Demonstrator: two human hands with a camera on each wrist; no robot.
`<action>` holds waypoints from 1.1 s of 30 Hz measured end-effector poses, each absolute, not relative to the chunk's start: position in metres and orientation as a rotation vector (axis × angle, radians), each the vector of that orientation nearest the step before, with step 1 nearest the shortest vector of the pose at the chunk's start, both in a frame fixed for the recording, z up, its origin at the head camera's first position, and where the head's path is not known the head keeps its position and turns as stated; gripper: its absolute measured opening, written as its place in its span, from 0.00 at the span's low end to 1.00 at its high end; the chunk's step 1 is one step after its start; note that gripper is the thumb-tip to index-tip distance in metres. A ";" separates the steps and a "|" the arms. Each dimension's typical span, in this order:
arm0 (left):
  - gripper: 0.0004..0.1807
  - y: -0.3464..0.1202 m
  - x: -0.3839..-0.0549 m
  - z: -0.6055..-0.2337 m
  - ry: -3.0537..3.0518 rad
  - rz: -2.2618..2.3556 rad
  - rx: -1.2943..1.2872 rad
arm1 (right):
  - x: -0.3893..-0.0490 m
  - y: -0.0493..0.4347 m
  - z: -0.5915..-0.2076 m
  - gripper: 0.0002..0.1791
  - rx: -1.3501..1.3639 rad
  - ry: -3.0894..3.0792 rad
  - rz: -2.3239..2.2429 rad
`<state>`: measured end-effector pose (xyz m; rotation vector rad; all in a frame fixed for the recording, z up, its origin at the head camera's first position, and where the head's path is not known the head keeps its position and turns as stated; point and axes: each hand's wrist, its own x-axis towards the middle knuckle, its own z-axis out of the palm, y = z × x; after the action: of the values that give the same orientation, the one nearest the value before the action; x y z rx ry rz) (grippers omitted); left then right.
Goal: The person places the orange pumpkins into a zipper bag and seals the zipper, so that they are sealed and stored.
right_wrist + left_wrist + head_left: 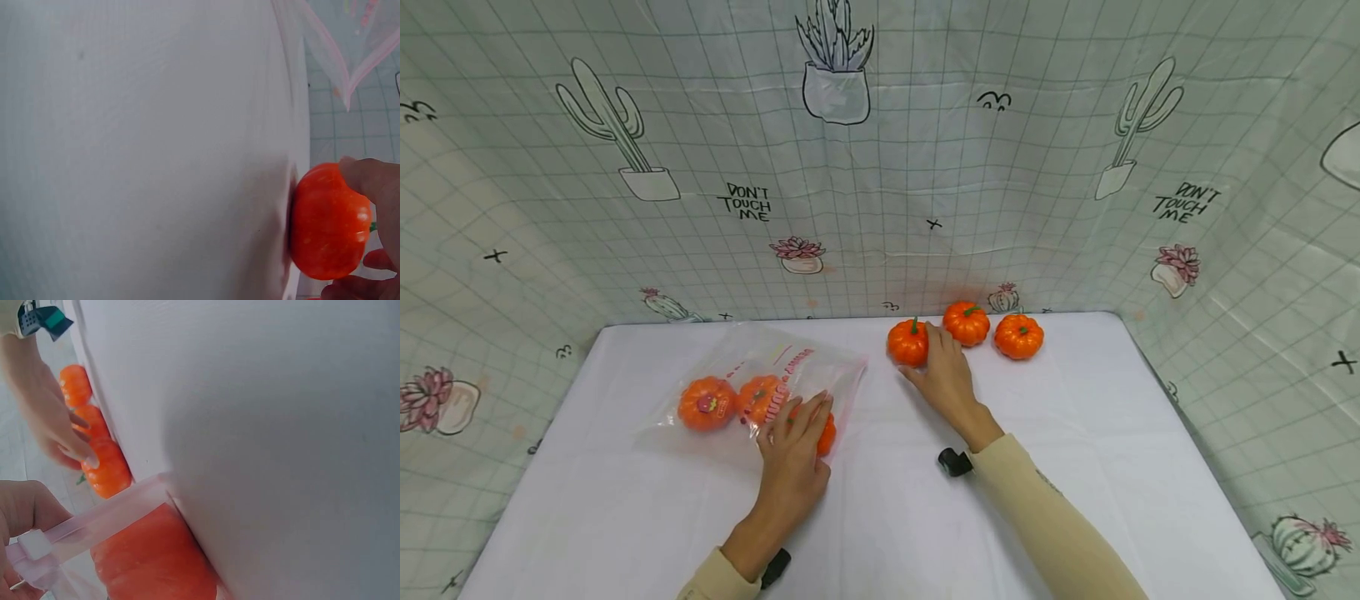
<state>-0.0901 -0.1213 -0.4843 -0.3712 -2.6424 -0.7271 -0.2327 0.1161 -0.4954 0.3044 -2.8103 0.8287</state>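
My left hand point(793, 467) lies over the near right part of a clear zip bag point(831, 362), its fingers bent over a small orange pumpkin point(827, 435) inside. In the left wrist view, that hand holds the bag beside its white zip slider point(35, 544). Two more orange pumpkins point(707, 403) are in the bag, seen through the plastic. Right of the bag, my right hand point(951, 383) grips a green-stemmed orange pumpkin point(907, 342) on the table. The right wrist view shows the thumb on one side of it and fingers on the other.
Just beyond my right hand sit two loose pumpkins, one point(966, 323) near the back edge and another point(1018, 337) to its right. All stand on a white-covered table point(1052, 433). A grid-patterned cloth with cactus drawings point(895, 175) rises behind and at both sides.
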 end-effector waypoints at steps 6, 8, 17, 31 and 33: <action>0.47 -0.122 -0.091 -0.485 -2.633 -0.726 -0.375 | -0.242 0.116 -0.502 0.46 0.254 -2.848 0.863; 0.47 -0.122 -0.090 -0.485 -2.638 -0.728 -0.373 | -0.244 0.116 -0.504 0.46 0.242 -2.844 0.887; 0.47 -0.122 -0.090 -0.484 -2.663 -0.723 -0.363 | -0.232 0.114 -0.504 0.44 0.265 -2.790 0.897; 0.47 -0.120 -0.093 -0.481 -2.651 -0.680 -0.373 | -0.170 0.093 -0.493 0.44 0.549 -2.683 0.830; 0.47 -0.120 -0.094 -0.481 -2.646 -0.681 -0.378 | -0.165 0.088 -0.493 0.44 0.588 -2.679 0.796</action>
<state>-0.0937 -0.1202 -0.4809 -0.3781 -2.6455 -0.6810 -0.1655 0.0884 -0.4934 0.5883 -2.6791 0.7960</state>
